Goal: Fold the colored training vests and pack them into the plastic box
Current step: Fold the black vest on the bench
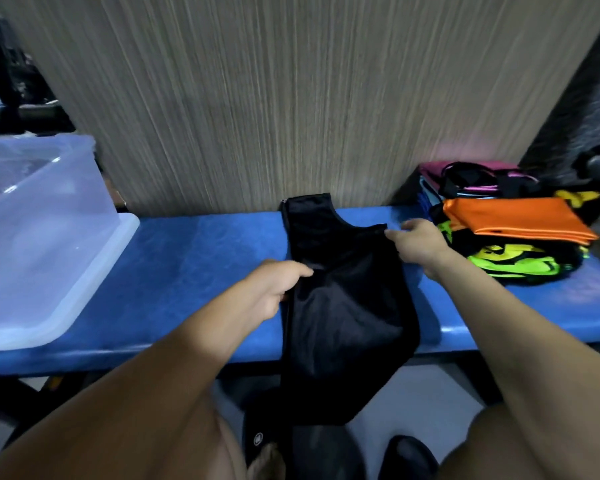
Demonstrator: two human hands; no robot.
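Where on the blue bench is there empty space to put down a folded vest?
The widest bare stretch of the blue bench lies between the plastic box and the black vest. A smaller bare strip runs along the front edge, right of the vest, below the pile of colored vests. The right end is crowded by that pile.

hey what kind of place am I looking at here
Probably a sports equipment or storage room: a padded blue bench set against a wood-grain panel, a pile of colored training vests at one end, and a clear plastic box at the other.
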